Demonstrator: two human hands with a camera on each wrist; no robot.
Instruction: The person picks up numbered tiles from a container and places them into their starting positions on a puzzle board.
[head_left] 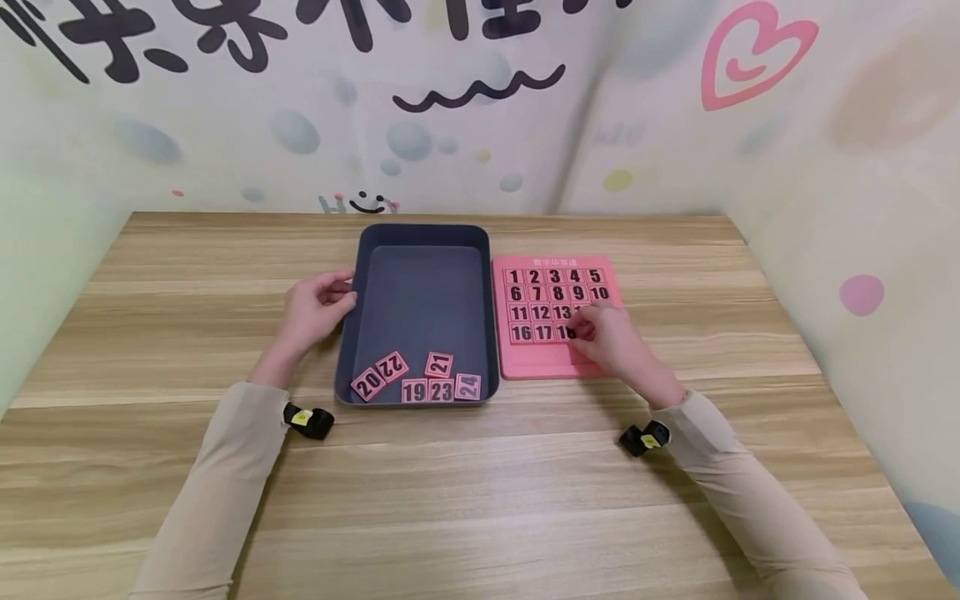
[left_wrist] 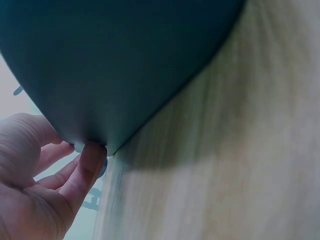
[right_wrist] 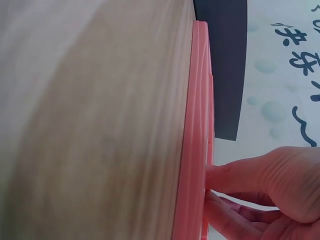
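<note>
On the pink number puzzle board (head_left: pixel 528 362), tiles 1 to 18 lie in rows, and my right hand (head_left: pixel 611 337) hides some at the right. My right thumb and forefinger pinch the number 18 tile (head_left: pixel 564 332) at its right edge, low against the board. The right wrist view shows those fingertips right at the top face of the board (right_wrist: pixel 192 135). Beside the dark blue-grey tray (head_left: pixel 420 308), my left hand (head_left: pixel 315 308) has loosely bent fingers, with thumb and fingertips touching its left outer wall. Several loose tiles, 19 to 24, lie along the tray's near end, including tile 21 (head_left: pixel 438 364).
The wooden table (head_left: pixel 450 517) runs up to a printed wall covering (head_left: pixel 300 167) at the back. Tray and board stand side by side, close together. A black wrist camera is strapped near each cuff, the left camera (head_left: pixel 309 419) close to the tray's near left corner.
</note>
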